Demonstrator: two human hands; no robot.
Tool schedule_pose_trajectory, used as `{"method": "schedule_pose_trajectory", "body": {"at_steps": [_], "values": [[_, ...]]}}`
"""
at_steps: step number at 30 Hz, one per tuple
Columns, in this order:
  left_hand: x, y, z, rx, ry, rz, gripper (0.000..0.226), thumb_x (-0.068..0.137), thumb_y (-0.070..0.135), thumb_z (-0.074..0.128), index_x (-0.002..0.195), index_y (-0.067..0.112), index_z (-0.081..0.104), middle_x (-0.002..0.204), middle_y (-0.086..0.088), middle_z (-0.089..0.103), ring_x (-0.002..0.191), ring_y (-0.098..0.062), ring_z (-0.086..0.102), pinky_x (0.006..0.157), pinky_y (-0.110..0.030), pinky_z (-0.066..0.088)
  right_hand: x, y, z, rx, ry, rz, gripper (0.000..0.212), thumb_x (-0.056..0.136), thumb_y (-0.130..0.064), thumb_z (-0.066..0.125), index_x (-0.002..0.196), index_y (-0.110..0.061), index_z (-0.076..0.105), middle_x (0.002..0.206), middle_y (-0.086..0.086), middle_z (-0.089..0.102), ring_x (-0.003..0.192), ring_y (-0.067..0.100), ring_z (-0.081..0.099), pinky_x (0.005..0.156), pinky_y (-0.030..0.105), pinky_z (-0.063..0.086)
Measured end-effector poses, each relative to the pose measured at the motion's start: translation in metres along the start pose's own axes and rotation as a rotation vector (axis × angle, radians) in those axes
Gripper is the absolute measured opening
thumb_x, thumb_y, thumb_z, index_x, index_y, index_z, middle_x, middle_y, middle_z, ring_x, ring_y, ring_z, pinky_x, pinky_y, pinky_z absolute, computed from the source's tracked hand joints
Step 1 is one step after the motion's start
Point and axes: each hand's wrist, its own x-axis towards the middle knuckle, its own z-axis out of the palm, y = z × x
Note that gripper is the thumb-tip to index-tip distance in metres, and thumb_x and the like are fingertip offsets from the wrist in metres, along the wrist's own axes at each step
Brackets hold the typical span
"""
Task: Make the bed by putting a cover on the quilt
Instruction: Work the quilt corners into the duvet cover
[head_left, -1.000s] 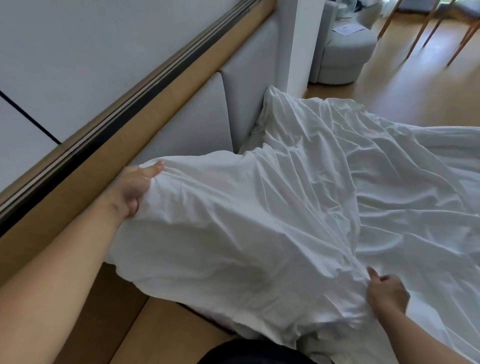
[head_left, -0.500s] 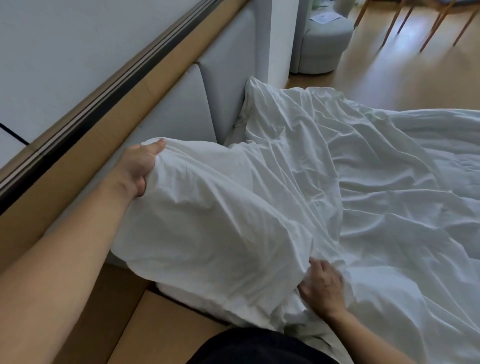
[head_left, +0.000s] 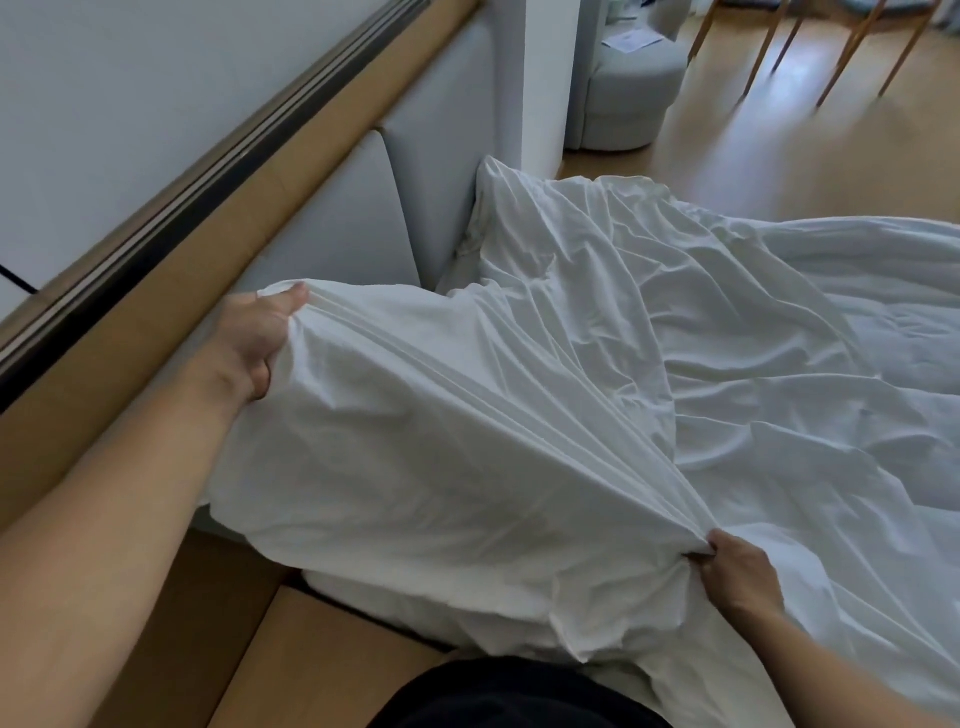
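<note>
Cover (head_left: 441, 441) is stretched taut between both hands at the head end of the bed (head_left: 322, 584), over its near corner.

Left hand (head_left: 254, 348) grips a bunched corner of the fabric close to the padded headboard (head_left: 337, 223). Thumb lies on top and the fingers are curled into the cloth.

Right hand (head_left: 737, 577) pinches a gathered fold by the bed's near edge, with the fingers curled tight round it. Creases run straight from one fist to the other, and that span is lifted off the mattress.

Quilt (head_left: 831, 374) is a rumpled white mass lying across the rest of the bed toward the far edge. One corner is pushed up against the headboard. It's all white, so I can't tell where cover ends and quilt starts, or how much quilt sits inside the held section.

Wooden ledge (head_left: 156, 332) runs along the wall above the headboard. Grey armchair (head_left: 623, 88) stands past the bed's far head corner with a paper (head_left: 631, 39) on its seat. Wooden chair legs (head_left: 779, 41) stand on the wood floor (head_left: 779, 156) beyond that. Dark clothing (head_left: 519, 696) fills the bottom of my view.
</note>
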Motion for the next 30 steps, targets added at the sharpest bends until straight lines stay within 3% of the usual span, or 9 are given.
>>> {"method": "schedule_pose_trajectory", "body": {"at_steps": [2,5,8,11,14,17,24,27,30], "values": [[-0.005,0.000,0.001,-0.008,-0.007,0.001,0.012,0.098,0.021,0.064,0.089,0.013,0.067,0.080,0.001,0.073,0.063,-0.007,0.071,0.049,-0.020,0.055,0.006,-0.009,-0.003,-0.067,-0.042,0.109,0.011,0.091,-0.020,0.055,0.084,-0.014,0.061,0.095,0.009,0.065,0.081,0.029,0.053,0.079,0.040,0.051],[-0.014,0.000,0.006,-0.007,-0.058,0.011,0.013,0.098,0.022,0.064,0.093,0.011,0.069,0.078,0.002,0.076,0.066,-0.010,0.074,0.050,-0.021,0.055,0.005,-0.052,-0.005,-0.022,-0.005,0.099,0.028,0.086,-0.024,0.057,0.110,-0.017,0.067,0.117,0.014,0.061,0.102,0.036,0.058,0.093,0.044,0.050],[-0.027,0.005,0.012,0.041,-0.139,0.026,0.023,0.098,0.027,0.064,0.099,0.005,0.071,0.085,-0.006,0.077,0.073,-0.018,0.075,0.053,-0.025,0.057,-0.017,-0.129,-0.009,0.211,0.144,-0.318,0.051,0.085,-0.045,0.057,0.126,-0.014,0.064,0.125,0.014,0.061,0.115,0.036,0.057,0.098,0.046,0.043],[-0.043,0.012,0.021,0.141,-0.223,0.074,0.031,0.098,0.031,0.064,0.093,0.000,0.071,0.083,-0.010,0.077,0.070,-0.018,0.075,0.053,-0.024,0.057,-0.051,-0.218,-0.014,0.312,0.106,-0.718,0.073,0.084,-0.065,0.057,0.135,-0.013,0.055,0.128,0.007,0.058,0.118,0.024,0.052,0.099,0.040,0.042],[-0.054,0.012,0.022,0.215,-0.245,0.136,0.036,0.097,0.032,0.064,0.073,0.004,0.065,0.062,-0.002,0.069,0.054,-0.013,0.068,0.046,-0.020,0.052,-0.078,-0.282,-0.023,0.290,0.006,-0.931,0.039,0.095,-0.050,0.059,0.101,-0.012,0.057,0.096,0.005,0.058,0.090,0.028,0.055,0.077,0.038,0.041],[-0.059,0.008,0.012,0.206,-0.211,0.125,0.038,0.097,0.032,0.064,0.068,0.006,0.063,0.058,0.000,0.068,0.053,-0.014,0.066,0.045,-0.020,0.051,-0.080,-0.288,-0.015,0.222,0.127,-1.059,0.044,0.099,-0.056,0.046,0.080,-0.017,0.037,0.070,0.001,0.050,0.063,0.032,0.053,0.058,0.036,0.032],[-0.058,-0.028,-0.015,0.279,-0.270,0.102,0.047,0.095,0.037,0.065,0.093,-0.010,0.068,0.084,-0.017,0.072,0.074,-0.026,0.065,0.065,-0.034,0.052,-0.063,-0.241,0.009,0.236,0.080,-1.017,0.069,0.093,-0.078,0.010,0.072,-0.018,0.037,0.059,0.010,0.055,0.059,0.040,0.054,0.052,0.037,0.031],[-0.060,-0.042,-0.018,0.359,-0.312,0.125,0.038,0.097,0.033,0.066,0.087,-0.003,0.071,0.083,-0.014,0.075,0.072,-0.025,0.067,0.066,-0.037,0.054,-0.062,-0.239,0.015,0.228,-0.144,-0.900,0.085,0.075,-0.094,-0.002,0.070,-0.020,0.039,0.064,-0.002,0.051,0.066,0.026,0.051,0.061,0.039,0.034],[-0.062,-0.052,-0.022,0.476,-0.362,0.135,0.039,0.091,0.041,0.066,0.086,0.003,0.071,0.086,-0.014,0.075,0.079,-0.034,0.072,0.073,-0.049,0.058,-0.062,-0.265,0.009,0.497,-0.211,-0.685,0.101,0.067,-0.100,0.001,0.074,-0.015,0.057,0.071,-0.005,0.058,0.070,0.014,0.055,0.067,0.032,0.040]]}}
